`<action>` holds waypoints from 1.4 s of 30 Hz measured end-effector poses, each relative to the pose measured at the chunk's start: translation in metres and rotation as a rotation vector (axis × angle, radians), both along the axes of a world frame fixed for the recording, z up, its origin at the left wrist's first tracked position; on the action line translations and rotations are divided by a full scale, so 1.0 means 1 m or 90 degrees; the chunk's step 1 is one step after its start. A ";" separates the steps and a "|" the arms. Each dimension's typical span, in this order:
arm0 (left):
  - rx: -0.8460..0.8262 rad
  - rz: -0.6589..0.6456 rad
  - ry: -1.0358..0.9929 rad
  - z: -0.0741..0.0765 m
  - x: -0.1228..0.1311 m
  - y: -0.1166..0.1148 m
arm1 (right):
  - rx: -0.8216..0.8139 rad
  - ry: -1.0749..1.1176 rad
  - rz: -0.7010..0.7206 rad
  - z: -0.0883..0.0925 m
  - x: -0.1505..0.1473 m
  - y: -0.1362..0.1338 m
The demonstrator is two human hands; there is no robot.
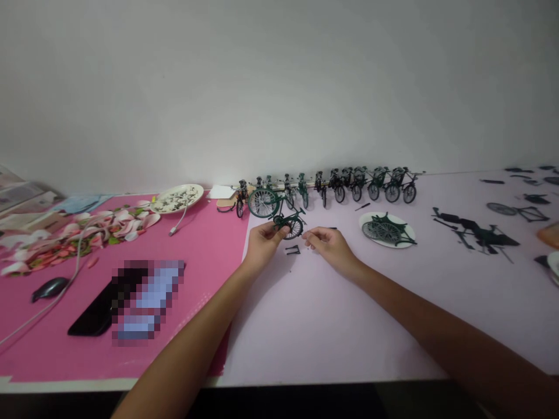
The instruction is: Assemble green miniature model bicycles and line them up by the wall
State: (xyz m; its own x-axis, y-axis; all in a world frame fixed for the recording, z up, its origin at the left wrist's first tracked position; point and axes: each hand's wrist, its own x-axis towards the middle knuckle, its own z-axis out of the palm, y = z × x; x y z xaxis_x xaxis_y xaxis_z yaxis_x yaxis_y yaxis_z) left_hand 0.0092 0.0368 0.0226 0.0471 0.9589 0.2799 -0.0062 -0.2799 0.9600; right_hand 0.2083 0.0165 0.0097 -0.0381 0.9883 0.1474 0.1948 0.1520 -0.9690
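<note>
Bicycle, miniature, dark green: one, tilted, seen in my head view over the worktop, pinched between thumb and fingers of my left hand. Right hand: one, just beside it, fingers bunched narrow; whether they close on some tiny part I cannot tell. Black bracket: one, lying loose between the hands. Row of small bicycles: standing behind, crowded. Plate: one, white, to the right, bearing green wheels. Risks, as I judge them: too hard a pinch could bend the slender model; too slack, it could twist free; a stray finger could flick the bracket away; a backward swing could topple the row.
</note>
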 end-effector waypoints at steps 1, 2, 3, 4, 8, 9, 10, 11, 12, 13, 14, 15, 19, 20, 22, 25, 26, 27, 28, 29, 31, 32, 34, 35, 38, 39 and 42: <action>0.001 -0.003 0.004 0.000 0.000 0.000 | -0.005 0.005 -0.005 0.001 -0.001 0.000; 0.001 -0.006 0.007 -0.001 0.000 0.000 | -0.008 0.010 -0.008 0.001 -0.001 -0.001; 0.000 -0.009 0.009 -0.001 0.000 0.000 | -0.010 0.016 -0.011 0.002 -0.002 -0.001; -0.001 -0.012 0.011 -0.001 0.000 0.000 | -0.012 0.021 -0.013 0.003 -0.002 -0.002; -0.002 -0.021 0.019 -0.001 0.000 -0.001 | -0.020 0.028 -0.017 0.006 -0.003 -0.004; -0.003 -0.021 0.021 -0.001 0.000 -0.001 | -0.023 0.029 -0.018 0.007 -0.004 -0.004; -0.003 -0.021 0.023 -0.001 0.000 -0.001 | -0.026 0.031 -0.020 0.007 -0.004 -0.004; -0.003 -0.019 0.024 -0.001 0.000 -0.001 | -0.029 0.035 -0.023 0.007 -0.004 -0.004; -0.004 -0.017 0.025 0.000 -0.001 -0.001 | -0.033 0.040 -0.026 0.007 -0.004 -0.004; -0.005 -0.016 0.025 0.000 -0.001 -0.002 | -0.035 0.045 -0.030 0.006 -0.004 -0.004; -0.006 -0.016 0.024 -0.001 -0.001 -0.002 | -0.035 0.050 -0.034 0.006 -0.004 -0.004; -0.007 -0.017 0.024 -0.001 -0.001 -0.002 | -0.036 0.053 -0.039 0.006 -0.005 -0.003; -0.009 -0.023 0.024 -0.003 -0.001 0.000 | -0.046 0.057 -0.042 0.005 -0.006 -0.004; -0.009 -0.024 0.023 -0.004 0.000 0.000 | -0.050 0.058 -0.039 0.005 -0.006 -0.004; -0.009 -0.027 0.022 -0.005 0.000 0.001 | -0.055 0.059 -0.034 0.004 -0.006 -0.004; -0.009 -0.025 0.028 -0.007 0.000 0.001 | -0.055 0.064 -0.030 0.004 -0.007 -0.005; -0.010 -0.026 0.031 -0.008 0.000 0.001 | -0.057 0.067 -0.029 0.004 -0.007 -0.005; -0.010 -0.028 0.034 -0.009 0.000 0.002 | -0.060 0.070 -0.026 0.004 -0.007 -0.004; -0.012 -0.030 0.036 -0.009 0.000 0.002 | -0.065 0.074 -0.023 0.004 -0.007 -0.004; -0.014 -0.032 0.038 -0.010 0.000 0.002 | -0.070 0.079 -0.020 0.004 -0.007 -0.005; -0.018 -0.034 0.042 -0.011 0.000 0.002 | -0.083 0.089 -0.008 0.006 -0.007 -0.005; -0.021 -0.035 0.043 -0.011 0.001 0.002 | -0.091 0.094 -0.002 0.007 -0.007 -0.005; -0.026 -0.038 0.043 -0.011 0.001 0.001 | -0.107 0.106 0.015 0.008 -0.007 -0.006; -0.029 -0.041 0.043 -0.010 0.002 0.000 | -0.115 0.112 0.023 0.009 -0.007 -0.006; -0.039 -0.057 0.033 -0.008 0.003 -0.002 | -0.126 0.136 0.041 0.010 -0.006 -0.007; -0.042 -0.063 0.026 -0.007 0.003 -0.003 | -0.128 0.143 0.046 0.010 -0.006 -0.007; -0.050 -0.083 0.012 -0.005 0.004 -0.005 | -0.127 0.156 0.047 0.009 -0.006 -0.007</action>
State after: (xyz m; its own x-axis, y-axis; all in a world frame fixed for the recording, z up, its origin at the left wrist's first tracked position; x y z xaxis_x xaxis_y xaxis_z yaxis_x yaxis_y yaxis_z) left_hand 0.0132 0.0317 0.0181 0.1767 0.9633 0.2020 -0.0197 -0.2017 0.9793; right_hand 0.2019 0.0095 0.0183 -0.0981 0.9945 -0.0359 -0.0521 -0.0412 -0.9978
